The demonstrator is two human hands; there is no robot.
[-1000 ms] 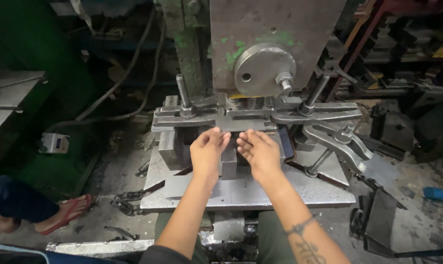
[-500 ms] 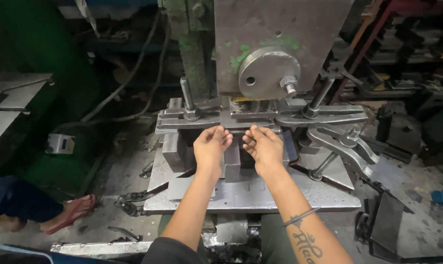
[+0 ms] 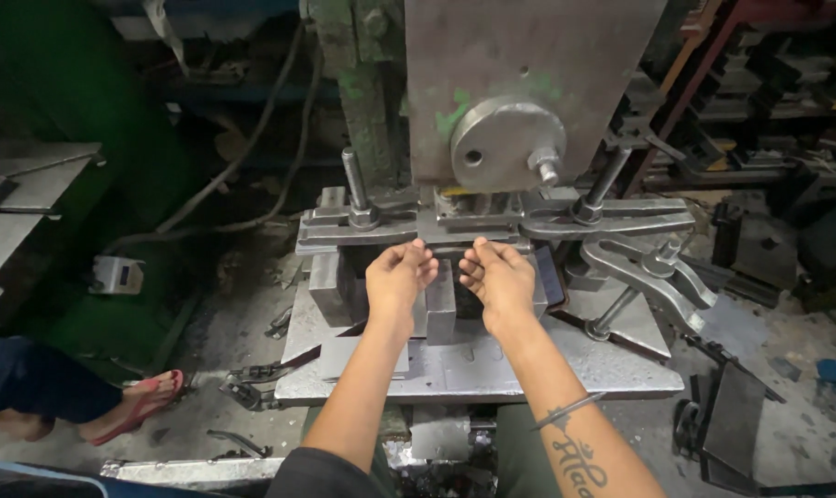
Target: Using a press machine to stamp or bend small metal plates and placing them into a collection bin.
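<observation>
From the head-worn camera, looking down over both forearms: the person stands at a grey steel press with a heavy upright ram housing and a round steel disc (image 3: 508,143) bolted on its face. Below it sits the flat, scuffed steel bed plate (image 3: 492,369), and on that the dark block-shaped steel die set (image 3: 441,309), held down by long grey steel clamp bars (image 3: 612,224) on threaded studs.

The left hand (image 3: 398,277) and right hand (image 3: 497,277) are both reached in at the mouth of the die, just under the ram, close together but apart. Fingers on each are curled inward, loosely cupped, tips nearly at the clamp bar's edge. Whether either pinches a small part I cannot tell; nothing shows between the fingers.

To my eye this is the loading or seating step at the die opening. The next move would call for both hands to come fully clear of the gap beneath the ram.

Off to the left, another person's foot in a red sandal (image 3: 146,401) rests on the dirty concrete floor (image 3: 206,433).
</observation>
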